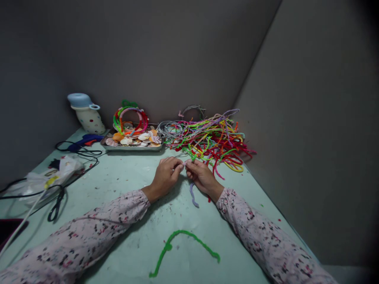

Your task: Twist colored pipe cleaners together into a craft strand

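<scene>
My left hand (168,173) and my right hand (203,173) meet over the middle of the table, fingers pinched together. Between their fingertips shows a short bit of pale pink pipe cleaner (185,162); most of it is hidden by the fingers. A lavender pipe cleaner (193,195) hangs or lies just below my right hand; whether it joins the pink bit I cannot tell. Bright green fuzzy strands (193,157) show right behind my right fingertips. Nearer to me, a bent green pipe cleaner (189,233) with a small knob on one side lies on the table.
Behind my hands lies a tangled heap of coloured pipe cleaners (219,132) beside coiled grey wire (171,128). A metal tray (133,148) holds seashells and fuzzy rings (145,120). At left are a bottle (89,118), a blue tool (84,141), black cables (60,201) and a plastic bag (66,169).
</scene>
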`<state>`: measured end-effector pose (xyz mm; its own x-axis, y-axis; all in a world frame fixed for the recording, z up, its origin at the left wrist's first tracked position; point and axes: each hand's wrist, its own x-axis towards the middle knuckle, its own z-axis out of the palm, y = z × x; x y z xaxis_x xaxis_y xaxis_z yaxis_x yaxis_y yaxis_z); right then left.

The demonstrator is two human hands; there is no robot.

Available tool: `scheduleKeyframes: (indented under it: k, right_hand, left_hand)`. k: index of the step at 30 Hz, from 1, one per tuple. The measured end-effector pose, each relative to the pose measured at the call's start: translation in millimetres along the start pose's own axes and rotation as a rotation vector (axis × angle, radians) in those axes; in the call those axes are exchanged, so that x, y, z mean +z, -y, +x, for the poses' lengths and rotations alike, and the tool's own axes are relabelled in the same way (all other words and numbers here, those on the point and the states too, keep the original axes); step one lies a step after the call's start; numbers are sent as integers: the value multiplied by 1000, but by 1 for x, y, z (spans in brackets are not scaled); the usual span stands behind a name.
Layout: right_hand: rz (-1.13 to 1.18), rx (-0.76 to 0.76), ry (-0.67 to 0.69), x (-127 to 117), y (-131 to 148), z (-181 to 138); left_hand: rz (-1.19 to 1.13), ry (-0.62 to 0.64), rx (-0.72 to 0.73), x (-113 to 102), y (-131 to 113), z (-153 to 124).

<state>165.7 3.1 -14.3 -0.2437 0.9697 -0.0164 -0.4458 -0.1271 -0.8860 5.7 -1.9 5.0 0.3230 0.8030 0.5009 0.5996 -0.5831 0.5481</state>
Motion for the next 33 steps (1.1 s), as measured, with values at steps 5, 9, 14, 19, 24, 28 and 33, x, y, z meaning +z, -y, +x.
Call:
scheduleKeyframes:
  k: [5,9,14,19,24,28,33]
  right_hand:
    - [-18,0,5,-1,-1,0]
    - [-19,-1,13,-2,-2,0]
    - [-6,0,9,-1,-1,0]
    - [-10,1,-2,1,1,0]
    - [-26,-6,14,0,0,0]
    - [-34,0,12,-1,-1,0]
    - [-33,5,16,-1,0,-1]
  left_hand:
    - [-2,12,3,-1,0,0]
    - [2,15,-5,0,0,0]
    - [-29,14,-13,1,1,1]
    - [-64,16,-28,0,-1,0]
    - [-70,7,-41,0,-1,0]
    - [-70,19,-33,0,0,1]
    - [-62,30,-24,0,1,1]
